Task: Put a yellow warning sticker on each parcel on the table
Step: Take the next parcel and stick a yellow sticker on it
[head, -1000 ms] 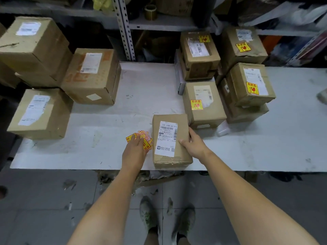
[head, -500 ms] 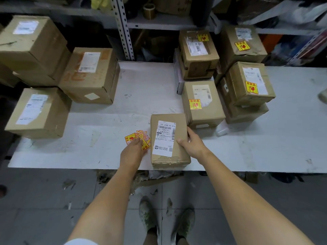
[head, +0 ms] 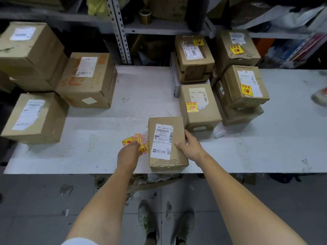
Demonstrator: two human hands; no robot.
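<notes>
A small brown parcel (head: 166,142) with a white shipping label lies near the table's front edge and bears no yellow sticker. My right hand (head: 189,145) grips its right side, thumb on top. Just left of it lies a loose pile of yellow warning stickers (head: 141,140). My left hand (head: 129,154) rests on that pile with its fingertips; whether it pinches one is hidden. Several parcels at the right (head: 200,106) carry yellow stickers. Three larger parcels at the left (head: 88,76) show none.
The white table (head: 265,147) has a front edge right by my arms. Metal shelving (head: 120,32) with a tape roll (head: 145,15) stands behind it. Paper scraps lie on the tiled floor (head: 53,200) by my shoes.
Both hands stay almost where they were. My left fingertips shift slightly on the sticker pile, and the parcel has not moved.
</notes>
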